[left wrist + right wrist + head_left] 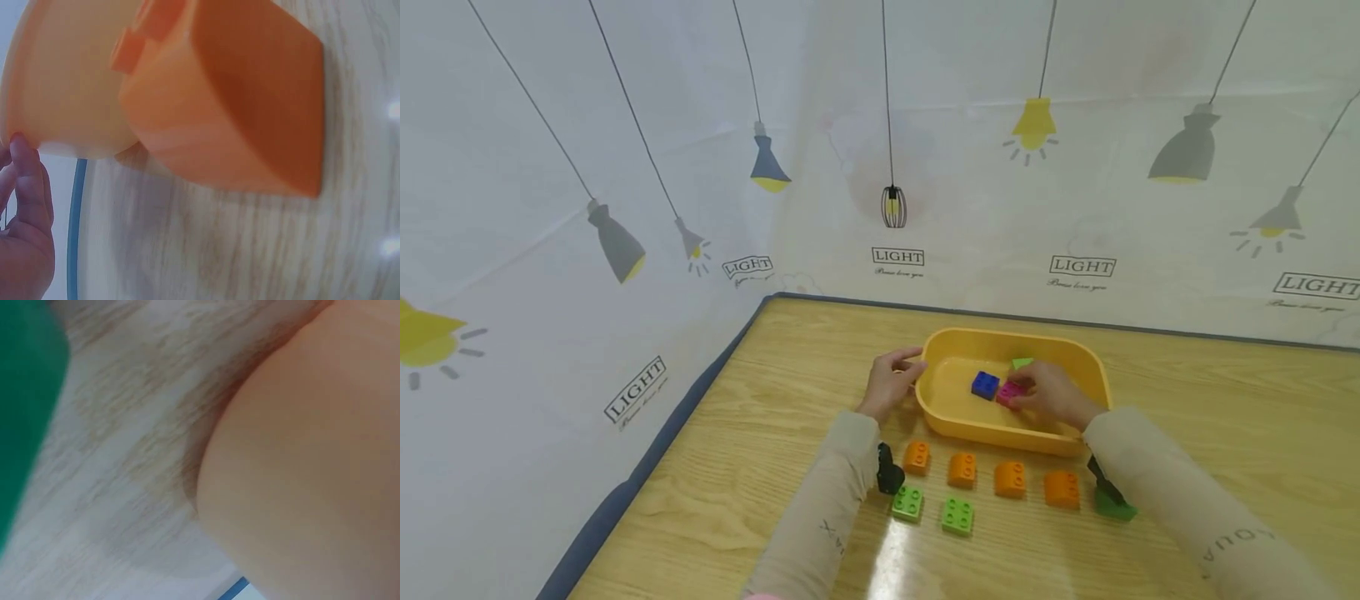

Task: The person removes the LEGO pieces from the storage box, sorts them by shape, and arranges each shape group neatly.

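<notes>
A yellow tray (958,431) stands on the table. My left hand (890,385) is at its left end, with fingertips touching the rim; the left wrist view shows a fairly straight finger (28,181) against the tray wall. Inside the tray, my right hand (1054,395) pinches a pink toy building brick (1009,393), partly covered by the fingers. Just left of that sits a blue brick (985,384). A light green brick (1022,363) shows behind the right hand. In the right wrist view the tray wall (300,462) fills the right side, and the hand is out of sight.
Along the tray's near side lies a row of orange curved bricks (1010,479). Two light green bricks (957,516) lie closer to me. A dark green piece (1115,505) is partly under the right wrist. Behind the table (820,350) hangs a lamp-patterned cloth (970,233).
</notes>
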Motion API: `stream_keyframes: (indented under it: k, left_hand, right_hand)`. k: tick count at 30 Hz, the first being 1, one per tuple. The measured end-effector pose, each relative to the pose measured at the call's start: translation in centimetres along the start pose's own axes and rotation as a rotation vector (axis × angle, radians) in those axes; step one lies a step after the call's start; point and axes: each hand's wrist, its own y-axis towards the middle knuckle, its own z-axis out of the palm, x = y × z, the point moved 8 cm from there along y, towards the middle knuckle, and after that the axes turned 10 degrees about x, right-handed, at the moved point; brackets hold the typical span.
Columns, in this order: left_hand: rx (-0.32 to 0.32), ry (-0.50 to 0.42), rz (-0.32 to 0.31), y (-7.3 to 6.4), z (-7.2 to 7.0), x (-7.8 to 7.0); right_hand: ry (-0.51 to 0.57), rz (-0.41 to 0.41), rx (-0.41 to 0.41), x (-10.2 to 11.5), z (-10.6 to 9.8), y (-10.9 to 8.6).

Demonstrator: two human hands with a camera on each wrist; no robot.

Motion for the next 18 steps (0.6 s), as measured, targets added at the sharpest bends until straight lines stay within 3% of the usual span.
stream_keyframes:
  k: [18]
  left_hand:
    - [0.007,0.000,0.008,-0.16,0.11,-0.11]
  right_hand:
    - [-0.011,0.011,0.056,0.09,0.35,-0.67]
